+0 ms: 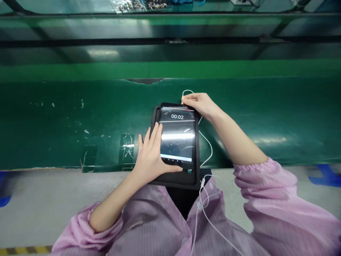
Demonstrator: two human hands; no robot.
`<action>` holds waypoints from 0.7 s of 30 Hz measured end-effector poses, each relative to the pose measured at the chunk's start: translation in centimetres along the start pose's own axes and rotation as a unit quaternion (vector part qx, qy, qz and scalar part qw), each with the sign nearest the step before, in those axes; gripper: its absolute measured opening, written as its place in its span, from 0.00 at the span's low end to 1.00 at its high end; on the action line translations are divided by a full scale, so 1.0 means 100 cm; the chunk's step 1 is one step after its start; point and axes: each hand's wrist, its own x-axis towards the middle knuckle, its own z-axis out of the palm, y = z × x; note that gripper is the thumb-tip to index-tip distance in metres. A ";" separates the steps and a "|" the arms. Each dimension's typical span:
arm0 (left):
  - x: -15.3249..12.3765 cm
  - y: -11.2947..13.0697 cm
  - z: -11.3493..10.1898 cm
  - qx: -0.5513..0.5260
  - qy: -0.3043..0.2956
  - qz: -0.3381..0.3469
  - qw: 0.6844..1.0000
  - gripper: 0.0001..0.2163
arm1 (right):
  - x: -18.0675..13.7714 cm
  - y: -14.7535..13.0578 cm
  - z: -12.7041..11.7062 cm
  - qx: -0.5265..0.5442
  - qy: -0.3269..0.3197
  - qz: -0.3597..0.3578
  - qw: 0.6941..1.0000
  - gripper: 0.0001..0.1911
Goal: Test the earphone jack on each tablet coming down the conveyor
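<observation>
A black tablet (177, 142) showing "00:02" lies in a dark padded tray (196, 177) at the bench's near edge. My left hand (150, 156) rests on the tablet's left side and lower corner, its fingers spread. At the tablet's top edge, my right hand (199, 103) pinches the yellowish plug (182, 99) of a white earphone cable (210, 144). The plug meets or nearly meets the tablet's edge; whether it is seated I cannot tell. The cable loops behind my right hand, runs down past the tray and hangs over my front.
The green bench (53, 124) has scuffs and dark tape patches (127, 151) near its front edge. Beyond it runs a metal rail (133, 28). A shelf behind holds bags of small parts (138, 5). Blue floor markings (326, 176) lie at the right.
</observation>
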 end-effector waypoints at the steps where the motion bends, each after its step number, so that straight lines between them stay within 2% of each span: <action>1: 0.000 0.000 -0.001 -0.001 -0.001 -0.001 1.000 0.64 | -0.006 -0.002 -0.001 -0.003 0.019 -0.018 1.000 0.03; 3: 0.000 0.000 -0.001 -0.001 0.002 -0.001 1.000 0.64 | -0.028 -0.008 -0.008 -0.019 0.064 -0.075 0.995 0.04; 5: -0.001 0.001 -0.002 -0.001 0.009 0.003 1.000 0.64 | -0.066 -0.014 -0.020 -0.046 0.077 -0.127 0.988 0.05; 7: -0.001 0.001 -0.002 -0.005 0.016 0.010 1.000 0.64 | -0.114 -0.016 -0.035 -0.081 0.001 -0.139 0.987 0.05; 9: -0.002 0.001 -0.002 -0.014 0.017 0.013 1.000 0.63 | -0.161 -0.008 -0.048 -0.130 -0.138 -0.133 0.973 0.04; 10: -0.001 0.001 -0.002 -0.021 0.016 0.010 1.000 0.62 | -0.181 -0.001 -0.052 -0.160 -0.169 -0.133 0.963 0.05; 12: -0.001 0.000 -0.003 -0.041 0.012 -0.001 0.999 0.56 | -0.212 0.018 -0.054 -0.234 -0.170 -0.138 0.947 0.08; 14: -0.001 -0.001 -0.004 -0.073 0.007 -0.012 0.997 0.48 | -0.230 0.037 -0.050 -0.289 -0.139 -0.160 0.934 0.11; 17: -0.002 -0.005 -0.007 -0.134 -0.009 -0.025 0.991 0.36 | -0.240 0.053 -0.037 -0.325 -0.104 -0.186 0.921 0.14; 21: -0.004 -0.009 -0.011 -0.185 -0.041 -0.044 0.981 0.33 | -0.242 0.054 -0.025 -0.298 -0.134 -0.174 0.929 0.13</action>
